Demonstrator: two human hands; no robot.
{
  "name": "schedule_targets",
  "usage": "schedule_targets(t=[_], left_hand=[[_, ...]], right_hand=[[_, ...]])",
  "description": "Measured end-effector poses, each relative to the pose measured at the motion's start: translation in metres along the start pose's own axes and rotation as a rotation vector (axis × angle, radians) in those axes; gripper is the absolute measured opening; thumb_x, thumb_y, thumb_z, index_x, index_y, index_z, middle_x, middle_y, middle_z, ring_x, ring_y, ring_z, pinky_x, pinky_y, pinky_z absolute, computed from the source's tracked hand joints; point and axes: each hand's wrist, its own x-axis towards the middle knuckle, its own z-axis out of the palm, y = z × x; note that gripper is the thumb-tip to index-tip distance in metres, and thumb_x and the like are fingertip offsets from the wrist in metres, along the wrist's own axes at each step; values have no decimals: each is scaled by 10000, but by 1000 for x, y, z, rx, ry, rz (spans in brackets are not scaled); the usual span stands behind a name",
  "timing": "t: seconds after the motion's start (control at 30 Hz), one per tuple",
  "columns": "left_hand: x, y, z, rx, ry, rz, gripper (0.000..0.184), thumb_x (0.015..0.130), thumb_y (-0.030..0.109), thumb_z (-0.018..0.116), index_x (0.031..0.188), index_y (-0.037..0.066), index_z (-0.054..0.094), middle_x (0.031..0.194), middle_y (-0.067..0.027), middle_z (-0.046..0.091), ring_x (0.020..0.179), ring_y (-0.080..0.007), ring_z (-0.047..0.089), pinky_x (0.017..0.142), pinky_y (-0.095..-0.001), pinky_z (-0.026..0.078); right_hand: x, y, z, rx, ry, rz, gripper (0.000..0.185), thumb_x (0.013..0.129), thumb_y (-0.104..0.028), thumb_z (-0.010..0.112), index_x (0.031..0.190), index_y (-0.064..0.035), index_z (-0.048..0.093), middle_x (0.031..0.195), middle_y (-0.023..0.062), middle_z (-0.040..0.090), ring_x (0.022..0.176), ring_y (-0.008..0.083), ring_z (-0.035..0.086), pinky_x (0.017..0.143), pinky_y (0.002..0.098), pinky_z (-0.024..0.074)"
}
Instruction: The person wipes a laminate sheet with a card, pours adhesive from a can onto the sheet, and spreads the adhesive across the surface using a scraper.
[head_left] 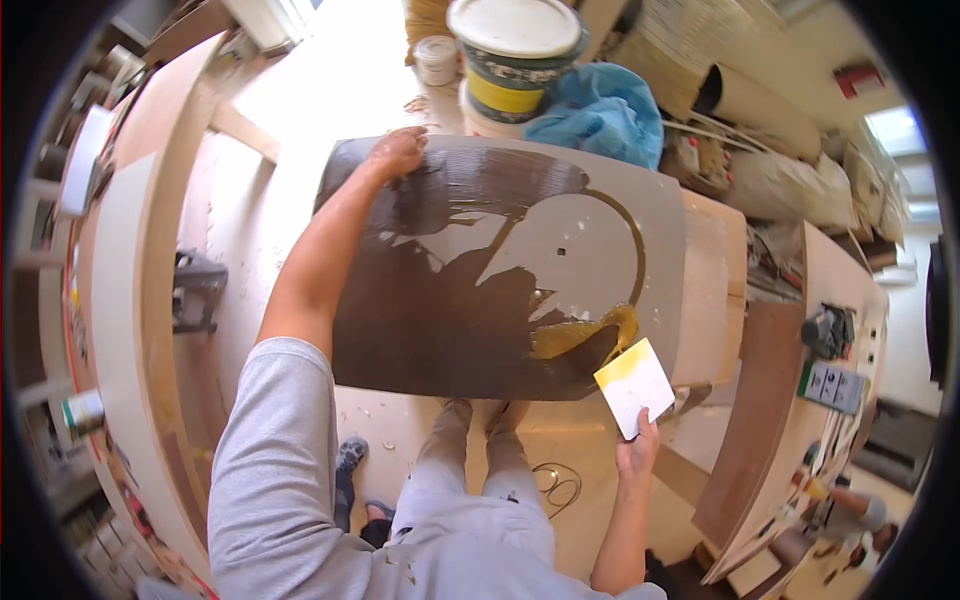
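My right grip point(636, 453) pinches the white spreader point(637, 388) by its near end, leaving the yellow-smeared end free; left grip point(400, 152) at panel's point(420, 320) far edge, likely steadying it, closure unclear.

Beyond the board point(400, 310), I could not read the smeared label on the bucket point(506, 72). At the board's far edge, I could not tell whether the left hand point(400, 151) gripped anything. 1 square spot point(561, 252) on the board was too small to identify. Beside its near edge, the white plate point(638, 388) hid some right-hand point(637, 450) fingers.
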Motion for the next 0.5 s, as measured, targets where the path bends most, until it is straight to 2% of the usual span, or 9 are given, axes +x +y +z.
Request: schedule_targets(t=[0.07, 0.1, 0.13, 0.17, 0.2, 0.27, 0.33, 0.43, 0.5], left_hand=[[36, -7, 16, 19, -128, -10, 448, 949, 321, 417, 1289, 43, 503, 1306, -194, 509, 1212, -330, 483, 1037, -382, 364], [48, -5, 19, 173, -138, 46, 470, 940, 358, 427, 1287, 52, 511, 1278, -210, 528, 1169, -337, 520, 1001, -392, 403], [59, -4, 23, 190, -195, 3, 499, 932, 400, 418, 1331, 105, 474, 1313, -168, 511, 1214, -319, 489, 1027, -551, 328], [74, -17, 36, 197, -196, 44, 473, 927, 406, 430, 1303, 130, 509, 1291, -146, 536, 1200, -315, 503, 990, -621, 312], [74, -2, 19, 212, -345, 64, 416, 907, 416, 460, 1184, 146, 613, 1165, -123, 621, 1091, -308, 577, 941, -540, 394], [79, -14, 21, 19, -241, 209, 318, 824, 366, 610, 948, 90, 707, 900, -107, 693, 846, -283, 644, 778, -380, 491], [77, -8, 10, -178, -209, 132, 319, 770, 289, 707, 929, 12, 694, 881, -155, 684, 828, -246, 645, 757, -364, 489], [83, -15, -1, -75, -172, 164, 286, 748, 265, 739, 846, 0, 698, 779, -128, 680, 726, -224, 626, 691, -355, 483], [75, -15, -18, -91, -168, 69, 277, 723, 253, 757, 808, -4, 698, 746, -123, 676, 702, -213, 625, 669, -348, 485]], right_hand=[[-10, 9, 0, 44, -12, 12, 419, 951, -188, 519, 1307, 0, 402, 1228, 98, 554, 1079, 220, 574, 886, 339, 498], [-16, 12, 1, 53, -5, 0, 418, 952, -186, 516, 1308, 1, 400, 1230, 98, 553, 1083, 220, 572, 893, 341, 495], [-22, 13, 6, 59, 3, -11, 417, 954, -184, 513, 1308, 2, 397, 1232, 99, 552, 1088, 220, 571, 900, 343, 492], [-28, 14, 10, 63, 7, -18, 415, 955, -182, 510, 1309, 3, 395, 1234, 100, 551, 1092, 220, 570, 907, 345, 489], [-33, 15, 13, 95, 2, -11, 414, 957, -174, 504, 1312, 5, 389, 1239, 106, 545, 1118, 221, 554, 944, 356, 468], [-35, 16, 19, 124, 12, -29, 410, 958, -172, 501, 1312, 2, 389, 1242, 106, 543, 1130, 219, 546, 957, 358, 456], [-39, 14, 34, 135, 23, -36, 403, 959, -164, 499, 1312, -3, 389, 1248, 104, 537, 1138, 214, 538, 976, 356, 440], [-34, 14, 35, 140, 7, -15, 402, 958, -158, 499, 1312, -2, 389, 1250, 100, 534, 1131, 212, 541, 977, 350, 438], [-31, 8, 40, 142, 0, -20, 394, 957, -151, 503, 1305, 0, 396, 1242, 95, 540, 1123, 209, 545, 972, 343, 441]])
